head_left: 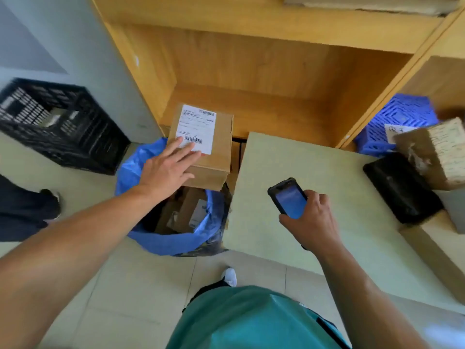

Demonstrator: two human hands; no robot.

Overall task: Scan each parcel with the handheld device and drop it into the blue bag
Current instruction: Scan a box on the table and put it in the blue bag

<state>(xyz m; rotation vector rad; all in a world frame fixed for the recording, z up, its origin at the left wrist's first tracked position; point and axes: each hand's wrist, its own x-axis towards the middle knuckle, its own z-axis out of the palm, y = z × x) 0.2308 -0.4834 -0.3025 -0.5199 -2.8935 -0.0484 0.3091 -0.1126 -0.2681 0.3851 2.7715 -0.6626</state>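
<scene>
A brown cardboard parcel with a white barcode label sits over the far rim of the blue bag. My left hand lies on its near left corner, fingers straight across the label and thumb down its front side. Inside the bag lie several other brown parcels. My right hand grips the black handheld device, its blue screen facing up, above the pale table. The device is to the right of the parcel and apart from it.
A black crate stands on the floor at left, beside another person's dark trouser leg and shoe. At right are a blue crate, a worn brown parcel and a black pad. Wooden shelves rise behind.
</scene>
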